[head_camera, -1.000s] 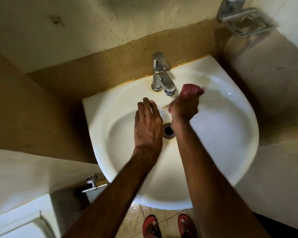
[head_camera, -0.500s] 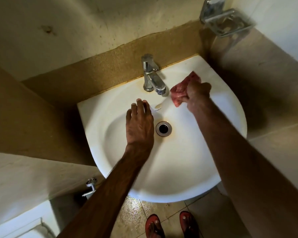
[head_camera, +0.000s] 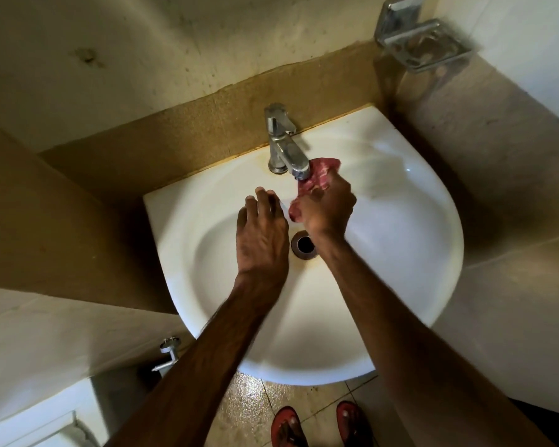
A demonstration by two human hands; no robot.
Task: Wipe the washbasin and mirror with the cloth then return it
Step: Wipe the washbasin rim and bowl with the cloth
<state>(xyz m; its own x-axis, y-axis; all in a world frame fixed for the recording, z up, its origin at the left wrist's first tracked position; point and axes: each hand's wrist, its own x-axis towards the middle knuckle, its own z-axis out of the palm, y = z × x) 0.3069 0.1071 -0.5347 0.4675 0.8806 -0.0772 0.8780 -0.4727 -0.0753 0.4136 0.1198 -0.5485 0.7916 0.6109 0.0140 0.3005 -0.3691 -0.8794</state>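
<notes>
A white washbasin (head_camera: 400, 253) juts from the corner wall, with a round drain (head_camera: 303, 245) in its bowl. My right hand (head_camera: 328, 206) is shut on a crumpled red cloth (head_camera: 320, 175), pressed against the back of the bowl just under the chrome tap's (head_camera: 284, 146) spout. My left hand (head_camera: 262, 233) lies flat, fingers apart, on the bowl to the left of the drain, holding nothing. No mirror is in view.
A chrome soap holder (head_camera: 423, 43) hangs on the wall at the upper right. A metal water valve (head_camera: 168, 353) sticks out below the basin at the left. My feet in red sandals (head_camera: 317, 427) stand on the tiled floor.
My right hand has swept the cloth from the basin's right back part leftward to under the tap spout. My left hand has stayed flat on the bowl.
</notes>
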